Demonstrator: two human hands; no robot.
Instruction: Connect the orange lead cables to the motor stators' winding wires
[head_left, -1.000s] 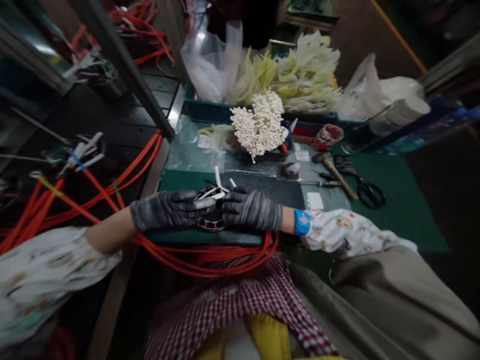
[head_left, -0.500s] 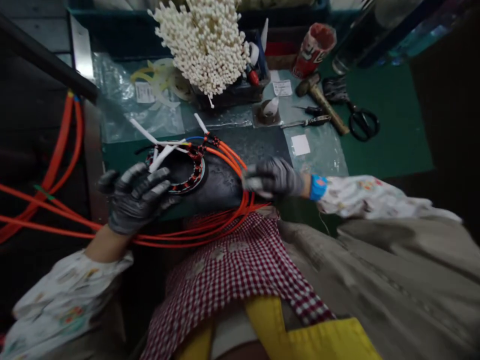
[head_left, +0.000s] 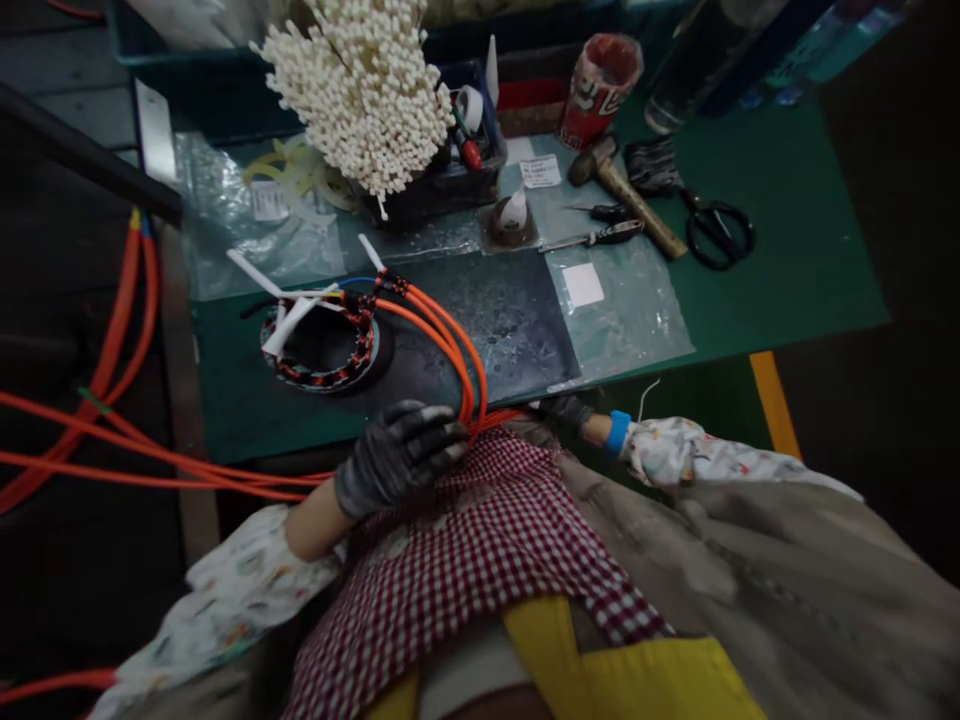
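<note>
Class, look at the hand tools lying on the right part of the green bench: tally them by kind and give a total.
Hammer: 1
Scissors: 1
Small screwdriver-like tools: 2, the second just above it
Total: 4

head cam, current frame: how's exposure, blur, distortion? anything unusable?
Head view: dim overall, corners and left side near black; white tube bundle is the brightest patch; sheen on the plastic sheet. Wide-angle bend shows along the table edge. Left hand on the orange cables is fairly sharp; right hand is small, dark and mostly hidden at the table edge. Foreground clothing is soft.
</note>
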